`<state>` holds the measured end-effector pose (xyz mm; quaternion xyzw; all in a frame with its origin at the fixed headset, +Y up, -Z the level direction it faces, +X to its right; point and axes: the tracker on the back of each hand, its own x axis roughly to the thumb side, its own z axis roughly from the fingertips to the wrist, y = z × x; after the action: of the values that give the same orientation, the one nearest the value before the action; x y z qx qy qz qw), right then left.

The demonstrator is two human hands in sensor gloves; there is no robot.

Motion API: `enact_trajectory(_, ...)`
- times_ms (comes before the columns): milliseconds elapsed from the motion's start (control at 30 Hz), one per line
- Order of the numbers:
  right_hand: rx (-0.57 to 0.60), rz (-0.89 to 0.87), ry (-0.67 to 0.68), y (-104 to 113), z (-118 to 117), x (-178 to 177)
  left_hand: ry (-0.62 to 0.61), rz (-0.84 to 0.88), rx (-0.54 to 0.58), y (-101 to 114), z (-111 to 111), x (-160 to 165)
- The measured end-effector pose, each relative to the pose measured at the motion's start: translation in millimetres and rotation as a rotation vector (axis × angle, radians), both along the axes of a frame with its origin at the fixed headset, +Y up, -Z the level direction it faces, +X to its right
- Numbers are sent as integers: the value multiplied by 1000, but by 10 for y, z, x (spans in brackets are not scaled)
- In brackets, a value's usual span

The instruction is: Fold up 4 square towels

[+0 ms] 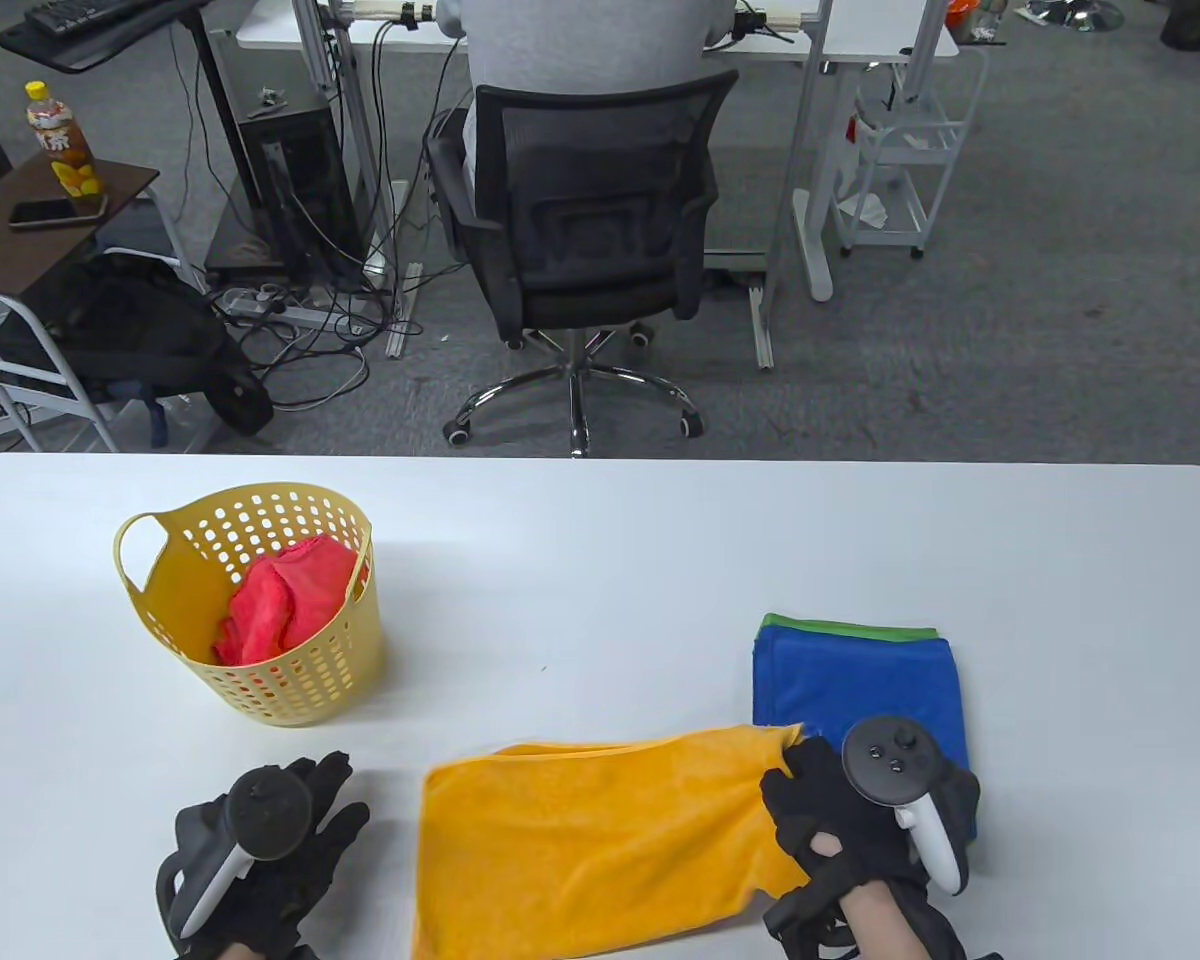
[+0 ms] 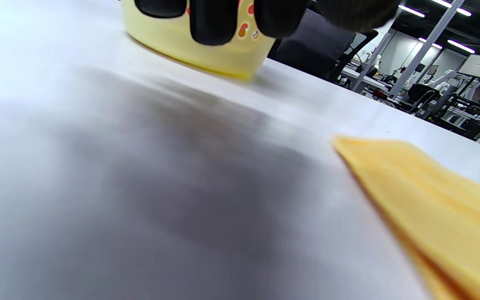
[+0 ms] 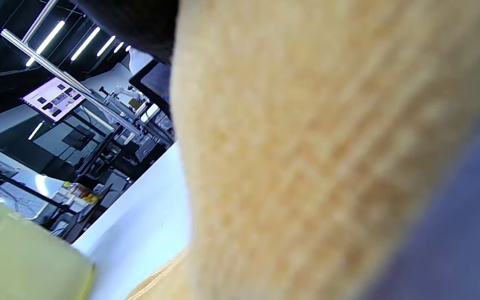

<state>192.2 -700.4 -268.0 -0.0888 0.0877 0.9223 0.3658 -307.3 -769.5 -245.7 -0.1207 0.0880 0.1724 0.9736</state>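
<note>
On table, right hand (image 1: 840, 810) grips orange towel (image 1: 600, 840)

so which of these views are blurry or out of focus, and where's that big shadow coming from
Table view: sharp, evenly lit. Left wrist view: the fingertips and yellow basket at the top are soft, and a broad dark shadow, likely the left hand's own, spreads over the white table. Right wrist view: the orange towel fills the frame too close to focus; the background is sharper.

Fuzzy cloth orange towel (image 1: 600, 840); smooth plastic basket (image 1: 290, 670).
</note>
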Motion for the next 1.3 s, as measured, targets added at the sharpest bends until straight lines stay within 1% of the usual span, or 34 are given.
enact_trajectory(33,13,36,4,71,9,-43,-3,-1,3,5,2,6)
enact_trajectory(100,41,98,40,192,15,-238,-10,-5,5,11,2,18)
enact_trajectory(167,62,137,126,255,-13,-630,-17,-7,-1,2,4,28)
enact_trajectory(233,53,123,221,211,-46,-1005,-20,-7,-6,-10,6,31)
enact_trajectory(267,19,84,287,161,-58,-1197,-21,-7,-8,-14,6,32)
enact_trajectory(300,-55,15,371,90,-61,-1412,-22,-7,-10,-16,8,32)
enact_trajectory(367,-144,-123,485,9,-52,-1659,-21,-7,-11,-15,11,33)
enact_trajectory(400,-173,-196,527,-12,-60,-1723,-21,-7,-11,-10,15,35)
enact_trajectory(433,-185,-221,525,-13,-68,-1721,-21,-6,-11,-10,16,35)
enact_trajectory(500,-169,-227,470,-4,-114,-1591,-22,-2,-9,-5,19,35)
enact_trajectory(567,-133,-144,354,-24,-176,-1337,-27,2,-7,-4,17,37)
enact_trajectory(600,-131,-70,271,-76,-199,-1171,-31,4,-7,-5,14,39)
enact_trajectory(633,-148,18,192,-155,-206,-1034,-35,4,-9,-4,11,44)
enact_trajectory(667,-175,98,151,-249,-207,-942,-39,5,-10,-5,8,47)
enact_trajectory(700,-229,185,126,-380,-204,-869,-42,5,-12,-6,7,50)
enact_trajectory(767,-357,294,138,-623,-205,-814,-50,5,-14,-8,7,56)
enact_trajectory(800,-402,309,146,-737,-221,-807,-52,5,-14,-10,9,58)
enact_trajectory(833,-423,302,133,-827,-236,-816,-53,5,-14,-10,9,60)
enact_trajectory(867,-385,305,93,-889,-251,-847,-54,3,-15,-10,10,62)
enact_trajectory(933,-261,367,30,-952,-280,-921,-52,-2,-13,-9,15,67)
enact_trajectory(1033,-211,438,51,-980,-278,-1040,-48,-6,-12,-7,18,68)
enact_trajectory(1067,-194,408,48,-987,-284,-1049,-47,-7,-12,-5,18,70)
enact_trajectory(1100,-203,366,45,-986,-289,-1046,-46,-8,-12,-4,18,69)
enact_trajectory(1167,-247,285,60,-956,-297,-988,-44,-9,-12,-5,21,70)
enact_trajectory(1200,-253,206,73,-898,-281,-935,-43,-10,-12,-4,23,71)
enact_trajectory(1267,-199,97,66,-735,-268,-838,-45,-8,-12,-4,24,72)
enact_trajectory(1300,-166,60,86,-593,-270,-767,-47,-7,-15,-6,23,75)
